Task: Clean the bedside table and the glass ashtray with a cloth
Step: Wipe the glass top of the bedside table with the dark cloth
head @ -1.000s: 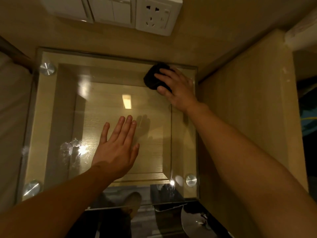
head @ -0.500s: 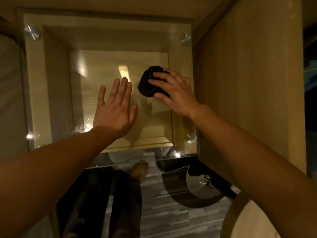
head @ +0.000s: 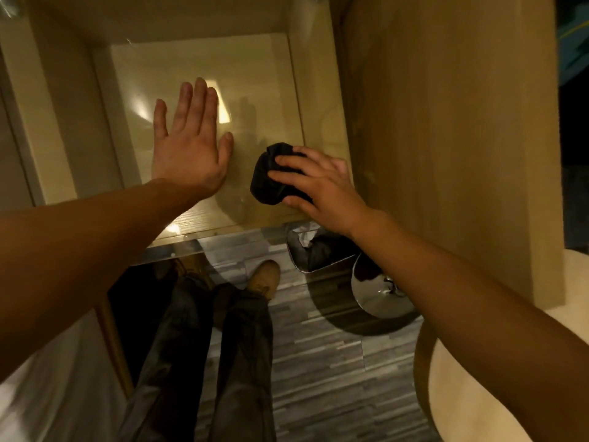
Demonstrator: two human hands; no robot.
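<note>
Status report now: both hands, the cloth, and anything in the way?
Left hand flat, open on glass tabletop. Right hand pressing black cloth near front right corner. Ashtray not visible. Nothing in the way.

One camera on the person's head, looking almost straight down, close above the glass worktop (head: 204, 23), both hands near the middle of the view, the floor (head: 318, 362) and the person's own legs (head: 204, 362) at the bottom, no second view.
</note>
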